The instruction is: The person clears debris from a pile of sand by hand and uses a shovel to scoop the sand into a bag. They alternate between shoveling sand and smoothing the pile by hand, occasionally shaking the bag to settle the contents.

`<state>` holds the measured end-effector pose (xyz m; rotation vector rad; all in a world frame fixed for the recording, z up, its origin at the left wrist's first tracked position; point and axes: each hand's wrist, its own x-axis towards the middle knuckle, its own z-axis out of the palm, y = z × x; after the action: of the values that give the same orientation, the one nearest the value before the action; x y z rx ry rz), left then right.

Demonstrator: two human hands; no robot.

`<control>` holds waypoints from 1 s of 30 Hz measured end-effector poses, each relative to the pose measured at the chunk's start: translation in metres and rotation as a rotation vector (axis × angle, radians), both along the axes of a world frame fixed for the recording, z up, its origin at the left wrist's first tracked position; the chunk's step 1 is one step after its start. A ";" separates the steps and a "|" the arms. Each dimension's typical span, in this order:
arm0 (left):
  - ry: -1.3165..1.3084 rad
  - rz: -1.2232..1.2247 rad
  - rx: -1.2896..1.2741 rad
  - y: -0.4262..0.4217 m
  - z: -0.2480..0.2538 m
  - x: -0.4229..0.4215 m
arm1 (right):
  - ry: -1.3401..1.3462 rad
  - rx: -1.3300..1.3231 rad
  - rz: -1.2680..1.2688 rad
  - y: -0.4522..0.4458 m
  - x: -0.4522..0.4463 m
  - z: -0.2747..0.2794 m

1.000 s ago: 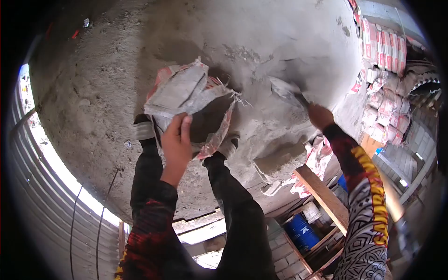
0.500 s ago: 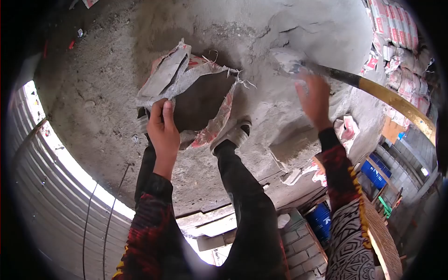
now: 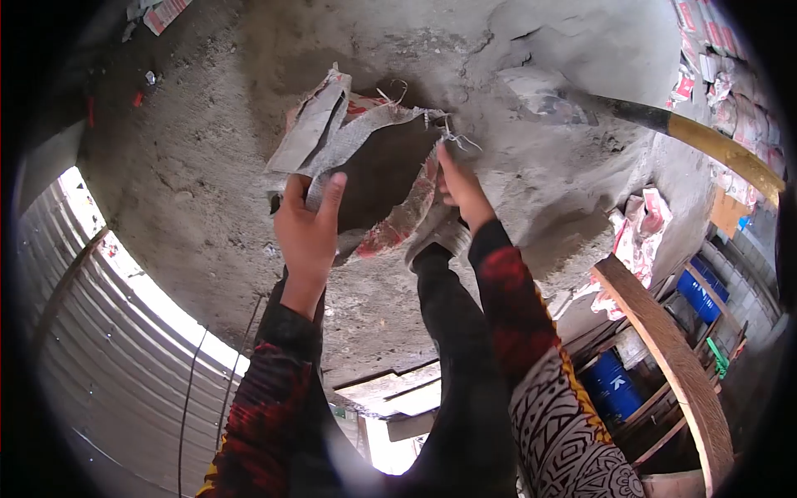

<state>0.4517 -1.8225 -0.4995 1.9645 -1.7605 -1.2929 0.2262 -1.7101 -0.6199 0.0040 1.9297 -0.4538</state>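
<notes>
A torn cement bag (image 3: pixel 314 137) stands on the rough floor between my feet, its mouth wide and grey powder inside. My left hand (image 3: pixel 309 228) is closed on the bag's left rim, thumb on the inner side. My right hand (image 3: pixel 462 189) is at the right rim, just below the frayed threads; its fingers look closed on the edge, partly hidden. To the right lies a shovel, its powder-covered blade (image 3: pixel 548 95) against the grey heap and its black and yellow handle (image 3: pixel 706 141) reaching off to the right.
Stacked cement bags (image 3: pixel 735 108) stand at the far right. A crumpled bag (image 3: pixel 643 228) lies below them. Lower right are a wooden plank (image 3: pixel 664 349) and blue drums (image 3: pixel 613 386) beneath the floor's edge. Corrugated metal sheeting (image 3: pixel 108 365) runs along the left.
My right hand has moved left from beside the shovel to the bag's right rim. My left hand stays on the left rim. The view has shifted slightly.
</notes>
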 end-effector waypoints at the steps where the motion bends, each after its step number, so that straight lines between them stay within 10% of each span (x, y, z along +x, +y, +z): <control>1: 0.085 0.052 -0.127 0.004 -0.015 0.003 | 0.035 0.029 -0.014 -0.018 0.000 -0.018; 6: 0.057 0.028 0.013 0.002 -0.012 0.009 | -0.128 0.275 0.448 -0.027 -0.020 -0.071; 10: 0.240 0.165 0.157 0.001 -0.014 0.016 | 0.104 -0.031 0.629 0.021 -0.024 -0.081; 13: 0.239 0.201 0.243 -0.002 -0.012 0.023 | 0.019 0.218 0.131 0.002 -0.016 -0.053; 24: 0.374 0.245 0.178 -0.006 -0.020 0.045 | 0.498 -0.077 0.338 0.011 0.000 -0.130; 30: 0.355 0.366 0.189 -0.016 -0.020 0.090 | 0.444 -0.039 0.087 0.000 0.073 0.029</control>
<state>0.5419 -1.8385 -0.5191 1.8849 -1.0936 -1.5925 0.2989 -1.7105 -0.5910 -0.2225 2.3436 -0.4614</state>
